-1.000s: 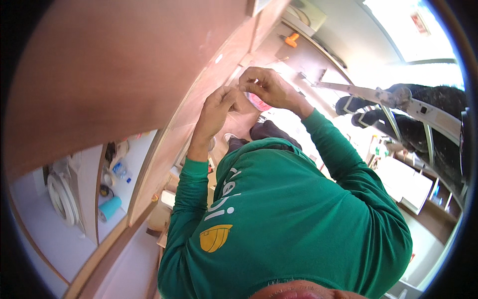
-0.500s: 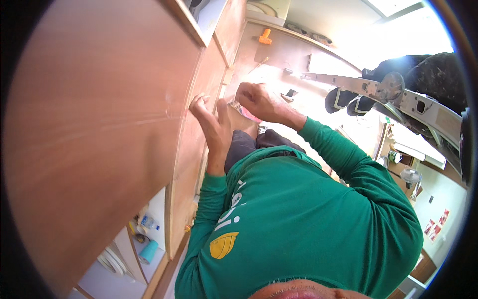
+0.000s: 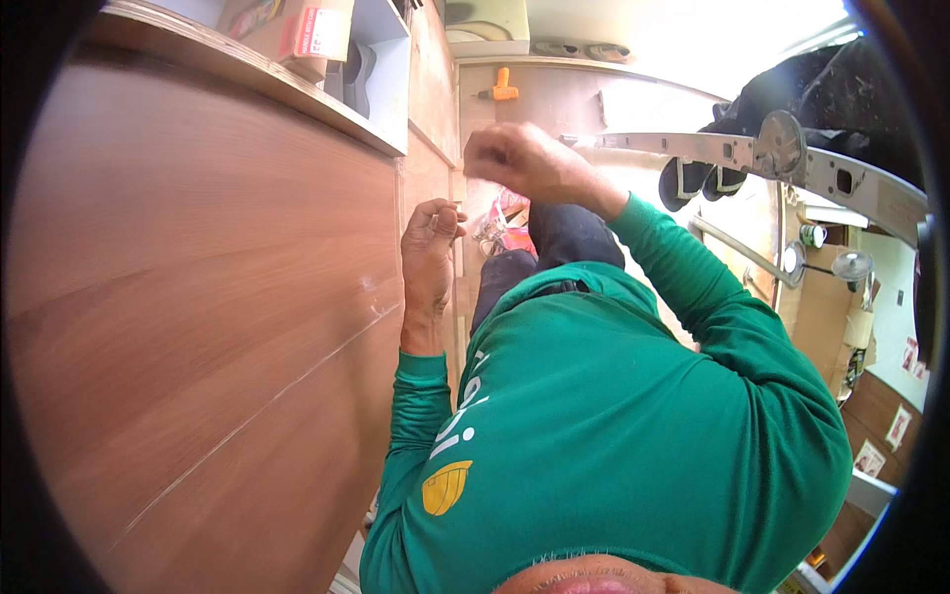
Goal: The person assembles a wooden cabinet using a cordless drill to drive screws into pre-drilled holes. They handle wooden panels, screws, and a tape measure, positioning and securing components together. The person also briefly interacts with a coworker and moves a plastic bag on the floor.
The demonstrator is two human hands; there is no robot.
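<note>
My left hand [image 3: 430,252] is raised beside the edge of a broad brown wooden panel [image 3: 218,267], fingers curled in and thumb bent against them. Whatever it may pinch is too small or hidden to make out. Farther forward and to the right, my right hand [image 3: 524,166] hangs in the air with its fingers curled together, slightly blurred. What it holds, if anything, does not show. The two hands are apart. Below them, near my knees, lies a red and white item [image 3: 515,230], partly covered by my legs.
An open shelf [image 3: 392,74] at upper left holds a cardboard box [image 3: 322,30] and a dark shoe [image 3: 358,77]. An orange drill [image 3: 504,85] lies on the floor ahead. On the right stretches a metal ladder [image 3: 693,148], with black cloth [image 3: 831,89] above it.
My view has turned, bringing the upper shelf with the box into sight while the lower shelf has mostly left it. The left hand's thumb, stretched out before, is now bent in.
</note>
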